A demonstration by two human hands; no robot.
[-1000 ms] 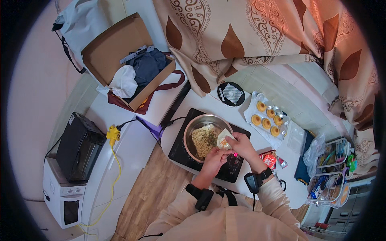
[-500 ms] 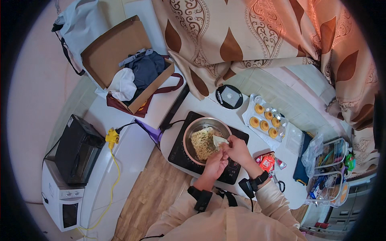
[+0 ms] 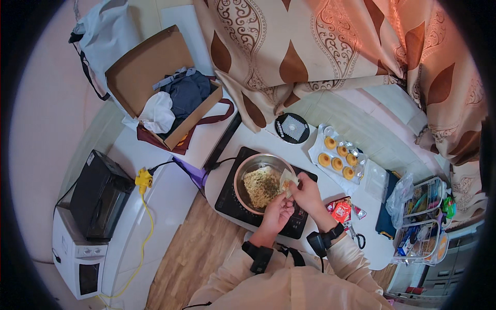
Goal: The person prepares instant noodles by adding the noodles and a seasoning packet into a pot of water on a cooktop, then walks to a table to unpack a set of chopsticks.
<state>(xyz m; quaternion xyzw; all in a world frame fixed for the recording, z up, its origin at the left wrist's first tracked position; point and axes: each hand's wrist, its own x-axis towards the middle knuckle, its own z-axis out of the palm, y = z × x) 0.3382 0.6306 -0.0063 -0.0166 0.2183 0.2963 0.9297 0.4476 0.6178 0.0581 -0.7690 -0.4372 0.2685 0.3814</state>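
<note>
A steel pot (image 3: pixel 239 188) stands on a black induction cooker (image 3: pixel 226 205). In it lies a block of instant noodles (image 3: pixel 257 187) with dark flakes scattered over its right side. My right hand (image 3: pixel 306 196) is closed on a small pale seasoning packet (image 3: pixel 287 181), held over the pot's right rim. Just below the packet is my left hand (image 3: pixel 279 213), its fingers curled together near the packet's lower end. Whatever those fingers may hold is too small to make out.
On the white table (image 3: pixel 330 186) are a tray of tarts (image 3: pixel 337 164), a round black mat (image 3: pixel 292 128), red wrappers (image 3: pixel 342 211) and scissors (image 3: pixel 358 236). Wire baskets (image 3: pixel 419 227) stand at the right. An open cardboard box (image 3: pixel 199 111) with clothes is at the back left.
The seasoning packet is more upright and its pale face shows more. My left fingers have drawn slightly down from it. More dark flakes show on the noodles.
</note>
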